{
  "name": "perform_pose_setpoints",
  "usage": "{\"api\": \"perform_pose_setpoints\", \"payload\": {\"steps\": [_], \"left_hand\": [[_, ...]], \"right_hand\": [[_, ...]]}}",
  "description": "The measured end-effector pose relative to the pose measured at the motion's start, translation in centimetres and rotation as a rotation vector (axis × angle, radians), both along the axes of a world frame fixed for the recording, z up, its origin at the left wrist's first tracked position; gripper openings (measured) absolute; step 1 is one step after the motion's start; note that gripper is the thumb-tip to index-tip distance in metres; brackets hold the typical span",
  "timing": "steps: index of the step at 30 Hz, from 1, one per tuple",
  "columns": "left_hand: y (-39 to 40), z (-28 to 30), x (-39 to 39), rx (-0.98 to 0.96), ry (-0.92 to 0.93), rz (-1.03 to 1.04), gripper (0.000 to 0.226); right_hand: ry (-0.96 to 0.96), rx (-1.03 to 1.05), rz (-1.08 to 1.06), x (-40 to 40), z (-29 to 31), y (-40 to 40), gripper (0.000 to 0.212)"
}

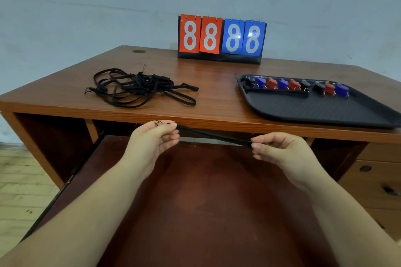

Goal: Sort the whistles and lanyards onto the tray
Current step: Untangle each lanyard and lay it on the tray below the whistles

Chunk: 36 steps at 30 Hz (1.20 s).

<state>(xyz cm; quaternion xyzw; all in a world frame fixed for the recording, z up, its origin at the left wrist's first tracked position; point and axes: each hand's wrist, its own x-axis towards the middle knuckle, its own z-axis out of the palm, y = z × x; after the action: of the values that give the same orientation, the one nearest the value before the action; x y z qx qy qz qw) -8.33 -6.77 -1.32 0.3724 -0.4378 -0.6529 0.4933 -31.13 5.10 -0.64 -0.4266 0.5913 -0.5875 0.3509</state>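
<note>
A black lanyard point(213, 136) is stretched taut between my two hands, in front of the desk's front edge. My left hand point(155, 140) pinches its clip end, my right hand point(278, 149) pinches the other end. A tangled pile of black lanyards point(138, 88) lies on the desk at the left. On the right sits a black tray point(321, 108) holding a row of red, blue and black whistles point(295, 84) along its far side, with one folded lanyard point(280, 93) laid in front of them.
A flip scoreboard point(221, 38) reading 88 88 stands at the back of the wooden desk point(217, 76). A pulled-out dark keyboard shelf point(195, 191) lies below my hands. Drawers point(373, 178) are at the lower right.
</note>
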Motion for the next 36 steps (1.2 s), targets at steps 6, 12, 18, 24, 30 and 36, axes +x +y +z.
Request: {"api": "perform_pose_setpoints", "payload": {"steps": [6, 12, 18, 24, 30, 36], "left_hand": [[0.2, 0.5, -0.1, 0.002, 0.021, -0.033, 0.009], [1.0, 2.9, -0.7, -0.140, -0.035, -0.083, 0.012], [0.3, 6.5, -4.9, -0.223, -0.121, -0.118, 0.008], [-2.3, 7.7, -10.8, -0.236, -0.275, -0.148, 0.003], [-4.9, 7.9, -15.7, -0.521, -0.629, -0.098, 0.003], [-6.5, 7.7, -18.0, -0.751, -0.942, -0.138, 0.005]], "right_hand": [[0.014, -0.056, -0.055, -0.6, 0.7, 0.3, 0.016], [0.026, -0.204, -0.195, -1.8, 4.8, 1.4, 0.018], [0.180, -0.160, -0.244, -6.4, 9.0, 1.0, 0.016], [0.395, 0.022, -0.286, -12.1, 10.4, -0.3, 0.010], [0.523, 0.160, -0.278, -16.8, 10.5, -2.5, 0.010], [0.711, 0.323, -0.228, -19.6, 9.5, -5.1, 0.014]]}}
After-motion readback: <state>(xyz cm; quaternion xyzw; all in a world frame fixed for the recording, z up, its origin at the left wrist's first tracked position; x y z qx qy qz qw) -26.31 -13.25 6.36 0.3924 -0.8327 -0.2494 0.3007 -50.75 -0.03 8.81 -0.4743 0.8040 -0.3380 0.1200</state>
